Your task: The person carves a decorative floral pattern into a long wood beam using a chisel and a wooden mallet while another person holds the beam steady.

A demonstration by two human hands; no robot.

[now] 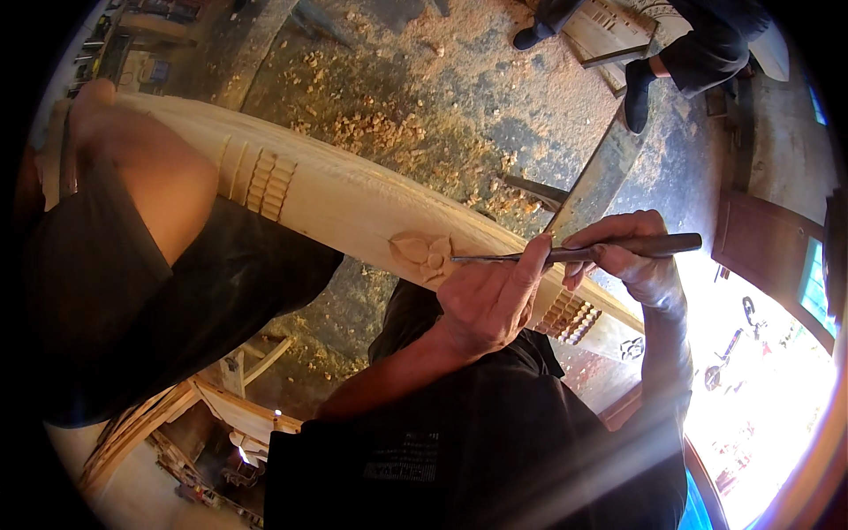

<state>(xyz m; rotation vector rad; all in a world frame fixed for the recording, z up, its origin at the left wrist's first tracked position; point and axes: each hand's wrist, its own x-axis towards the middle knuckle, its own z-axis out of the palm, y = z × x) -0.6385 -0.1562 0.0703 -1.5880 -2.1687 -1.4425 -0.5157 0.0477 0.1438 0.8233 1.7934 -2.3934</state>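
Note:
A long pale wooden board [340, 215] runs across in front of me from upper left to lower right. A carved leaf-and-flower relief [422, 253] stands out near its middle, with rows of rounded notches [268, 184] to the left. My right hand [638, 261] is wrapped around the dark handle of a slim carving chisel [658, 246]. The chisel's tip meets the flower's right side. My left hand [488, 305] rests on the board and closes around the metal shaft close to the carving, its fingers partly hidden.
Wood chips [380, 126] litter the stained floor beyond the board. At the upper right, another person's dark-clad leg [707, 57] and shoe [637, 95] show near a low box [609, 34]. A bent leg [168, 159] lies over the board's left end. Bright doorway light falls at right.

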